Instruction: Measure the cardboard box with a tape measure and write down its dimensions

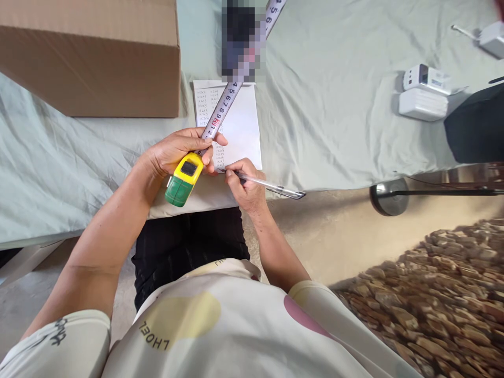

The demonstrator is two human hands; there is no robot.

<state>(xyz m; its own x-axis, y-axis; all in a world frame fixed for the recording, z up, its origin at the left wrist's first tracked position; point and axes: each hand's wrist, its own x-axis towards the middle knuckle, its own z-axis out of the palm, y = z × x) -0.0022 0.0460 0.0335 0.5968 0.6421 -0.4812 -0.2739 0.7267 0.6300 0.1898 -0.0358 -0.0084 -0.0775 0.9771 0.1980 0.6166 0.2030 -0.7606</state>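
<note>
Two hands are seen at work at the centre of the frame, over the near edge of a cloth-covered table (334,105). A yellow and green tape measure (184,179) is gripped by the left hand (179,152): the fingers are closed around the case. The thumb is laid over the blade (224,107) where it leaves the case. The blade is drawn out towards the top of the frame, running aslant over a sheet of paper (244,126) and on past a blurred patch at the top centre. Its far end cannot be seen.

A silver pen (271,186) is pinched in the closed fingers of the right hand (246,186). Its tip is set on the lower part of the sheet, just beside the left hand. The sheet is already covered in columns of small figures, too small to be read.

The step in hand is judged to be the noting of a reading from the tape. For the writing, the blade has to be kept still under the thumb and the sheet kept flat, since no hand is free to steady it.

A cardboard box (90,52) is set on the table at the upper left. Some white devices (425,92) are found at the upper right, well apart from the hands.
</note>
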